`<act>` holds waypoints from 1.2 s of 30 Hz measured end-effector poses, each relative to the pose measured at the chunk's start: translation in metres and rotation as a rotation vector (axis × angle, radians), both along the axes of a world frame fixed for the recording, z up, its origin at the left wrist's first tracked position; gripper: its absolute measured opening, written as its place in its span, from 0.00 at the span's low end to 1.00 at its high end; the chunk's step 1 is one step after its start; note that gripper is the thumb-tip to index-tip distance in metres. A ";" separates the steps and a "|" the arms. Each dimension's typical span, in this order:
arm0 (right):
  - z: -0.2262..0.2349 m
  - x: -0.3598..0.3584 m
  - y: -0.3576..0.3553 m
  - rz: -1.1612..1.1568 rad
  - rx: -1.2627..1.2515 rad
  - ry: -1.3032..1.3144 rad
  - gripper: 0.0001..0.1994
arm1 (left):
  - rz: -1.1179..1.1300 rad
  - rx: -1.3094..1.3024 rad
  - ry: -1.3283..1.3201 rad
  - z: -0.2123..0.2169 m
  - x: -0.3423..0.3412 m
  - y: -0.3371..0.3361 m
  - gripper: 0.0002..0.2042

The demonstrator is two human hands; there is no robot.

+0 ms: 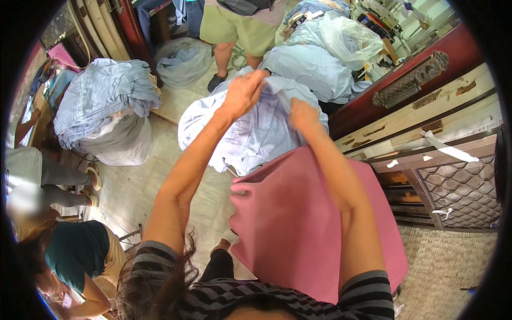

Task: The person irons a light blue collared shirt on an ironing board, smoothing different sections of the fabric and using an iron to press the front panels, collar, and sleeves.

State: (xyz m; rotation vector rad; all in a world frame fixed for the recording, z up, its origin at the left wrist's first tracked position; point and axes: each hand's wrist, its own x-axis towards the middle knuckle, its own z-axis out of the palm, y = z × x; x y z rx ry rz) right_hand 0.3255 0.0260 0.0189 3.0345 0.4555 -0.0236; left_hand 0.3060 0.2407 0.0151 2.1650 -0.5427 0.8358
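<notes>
Pale-blue, rumpled cloth garments (234,136) lay heaped at upper centre, part lifted, most seemingly remaining. The left hand (246,93) clutched some; blur hid whether the right hand (304,115) did.

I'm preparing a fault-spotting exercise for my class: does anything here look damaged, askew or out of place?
Yes, at the right. A white strip sits slantwise on the brown grille door, looking stray or torn. The pale wooden edge above has dark gouges, possibly damage. The blue clothes look merely bundled.
</notes>
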 end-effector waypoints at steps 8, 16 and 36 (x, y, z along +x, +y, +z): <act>0.171 -0.035 -0.091 0.275 0.916 -0.469 0.17 | 0.002 0.216 0.103 0.018 -0.027 0.069 0.12; 0.368 -0.276 -0.262 0.140 0.779 -0.555 0.26 | -0.397 -0.496 -0.049 0.208 -0.104 -0.021 0.08; 0.050 -0.561 -0.367 -0.450 0.680 -0.156 0.23 | -0.590 0.315 0.325 0.034 -0.360 -0.208 0.16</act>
